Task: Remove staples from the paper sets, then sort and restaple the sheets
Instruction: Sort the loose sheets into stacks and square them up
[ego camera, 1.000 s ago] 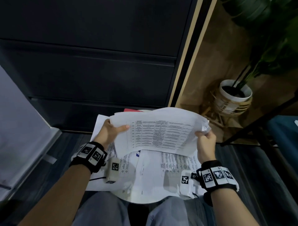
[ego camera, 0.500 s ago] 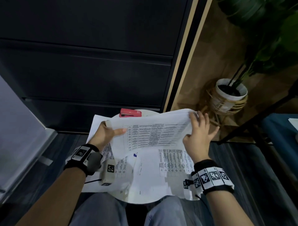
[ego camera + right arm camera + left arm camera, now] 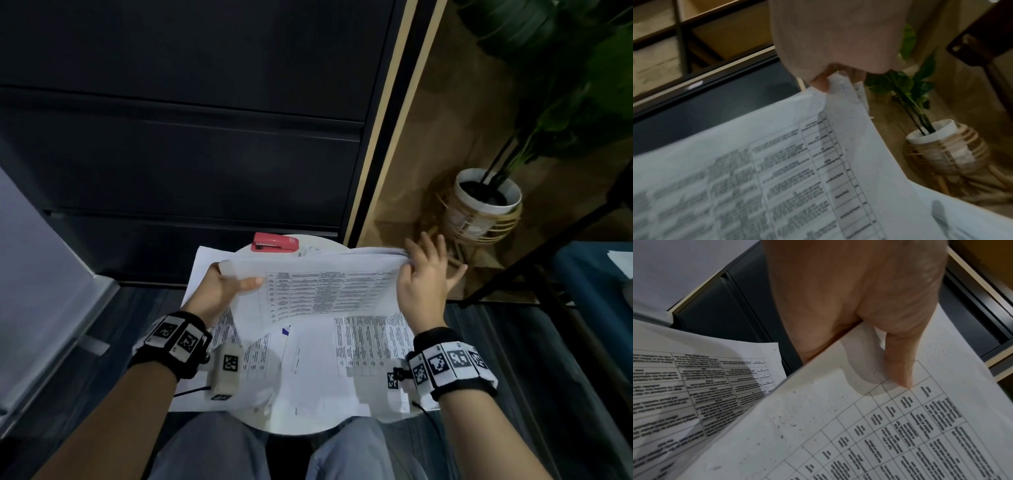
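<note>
1. The left hand (image 3: 219, 291) is at the centre left of the head view. It grips the left edge of a set of printed sheets (image 3: 318, 291), with the thumb flat on top of the page and the other fingers hidden under the paper.
2. In the left wrist view the thumb (image 3: 900, 356) presses on the corner of the printed grid.
3. The right hand (image 3: 424, 284) is at the centre right of the head view. It pinches the upper right corner of the same sheets between thumb and forefinger, while the other fingers are spread and point up.
4. The held sheets are lifted above the round white table (image 3: 287, 425) in the lower middle of the frame. More printed pages (image 3: 342, 363) lie flat on it.
5. A red stapler (image 3: 275, 242) rests at the top edge of the table, above the held sheets and apart from both hands.
6. The right wrist view is blurred, so the text is unreadable, and I cannot tell whether a staple is in the pinched corner.
7. A potted plant (image 3: 486, 202) stands at the right of the frame, its leaves cut off at the top.
</note>
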Available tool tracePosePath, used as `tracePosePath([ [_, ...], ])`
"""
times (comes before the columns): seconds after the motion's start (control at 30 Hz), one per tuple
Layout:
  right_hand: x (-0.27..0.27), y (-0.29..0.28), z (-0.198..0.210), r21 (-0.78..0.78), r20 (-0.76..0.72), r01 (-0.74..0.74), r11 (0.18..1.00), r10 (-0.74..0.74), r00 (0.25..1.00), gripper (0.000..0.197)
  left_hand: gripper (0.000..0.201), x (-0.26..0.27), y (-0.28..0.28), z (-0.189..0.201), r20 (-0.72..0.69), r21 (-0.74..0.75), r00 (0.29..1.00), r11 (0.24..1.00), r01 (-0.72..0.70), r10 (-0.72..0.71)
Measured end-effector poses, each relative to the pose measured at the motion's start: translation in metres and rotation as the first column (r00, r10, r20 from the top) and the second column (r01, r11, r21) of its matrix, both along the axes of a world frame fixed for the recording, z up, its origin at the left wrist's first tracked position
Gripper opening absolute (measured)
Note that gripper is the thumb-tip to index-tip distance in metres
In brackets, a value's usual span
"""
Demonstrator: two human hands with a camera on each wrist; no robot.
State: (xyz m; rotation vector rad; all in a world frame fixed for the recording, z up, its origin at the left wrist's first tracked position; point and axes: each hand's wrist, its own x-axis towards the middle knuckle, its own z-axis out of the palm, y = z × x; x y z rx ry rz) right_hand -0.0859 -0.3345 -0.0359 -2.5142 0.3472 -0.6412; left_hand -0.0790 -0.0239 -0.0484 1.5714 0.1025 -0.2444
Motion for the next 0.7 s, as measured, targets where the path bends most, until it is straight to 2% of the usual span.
tracePosePath([
  [0.03, 0.001, -0.005, -0.001, 0.169, 0.047, 0.002, 0.986, -0.010, 0.999, 0.040, 0.029, 0.000, 0.000, 0.000, 0.005, -0.007, 1.000, 1.000, 0.003, -0.003],
  [0.07, 0.001, -0.010, 0.000, 0.364, 0.124, -0.032, 0.931, -0.014, 0.992, 0.035, 0.029, 0.000, 0.001, 0.000, 0.010, -0.012, 1.000, 1.000, 0.005, -0.005],
  [0.1, -0.001, -0.014, 0.001, 0.537, 0.200, -0.084, 0.839, -0.030, 0.979, 0.028, 0.030, -0.001, 0.001, 0.001, 0.013, -0.015, 1.000, 1.000, 0.006, -0.006],
  [0.17, -0.005, -0.018, 0.009, 0.732, 0.256, -0.155, 0.663, -0.058, 0.965, 0.019, 0.034, -0.001, 0.001, 0.001, 0.008, -0.021, 1.000, 1.000, 0.002, -0.002],
  [0.2, -0.005, -0.021, 0.009, 0.760, 0.246, -0.159, 0.630, -0.053, 0.968, 0.018, 0.035, -0.001, 0.000, 0.002, 0.012, -0.024, 1.000, 1.000, 0.000, 0.000],
  [0.27, -0.006, -0.022, 0.010, 0.765, 0.217, -0.166, 0.623, -0.005, 0.976, 0.012, 0.038, -0.001, -0.001, 0.004, 0.018, -0.035, 1.000, 0.999, 0.006, -0.005],
  [0.33, -0.006, -0.022, 0.011, 0.704, 0.210, -0.203, 0.680, 0.073, 0.975, 0.006, 0.042, -0.002, -0.002, 0.007, 0.020, -0.042, 1.000, 0.999, 0.015, -0.015],
  [0.43, -0.005, -0.020, 0.014, 0.603, 0.226, -0.278, 0.748, 0.174, 0.959, 0.018, 0.057, -0.005, -0.002, 0.011, 0.033, -0.032, 0.998, 0.998, 0.052, -0.050],
  [0.53, -0.002, -0.017, 0.016, 0.518, 0.198, -0.275, 0.810, 0.199, 0.960, 0.032, 0.036, -0.007, -0.004, 0.014, 0.042, 0.003, 0.998, 0.999, 0.054, -0.054],
  [0.6, 0.000, -0.020, 0.015, 0.516, 0.195, -0.230, 0.825, 0.148, 0.970, 0.025, 0.030, -0.006, -0.005, 0.013, 0.047, 0.018, 0.998, 0.999, 0.043, -0.044],
  [0.7, -0.002, -0.025, 0.015, 0.569, 0.232, -0.217, 0.793, 0.099, 0.968, 0.014, 0.026, -0.006, -0.007, 0.016, 0.050, 0.029, 0.998, 0.998, 0.048, -0.050],
])
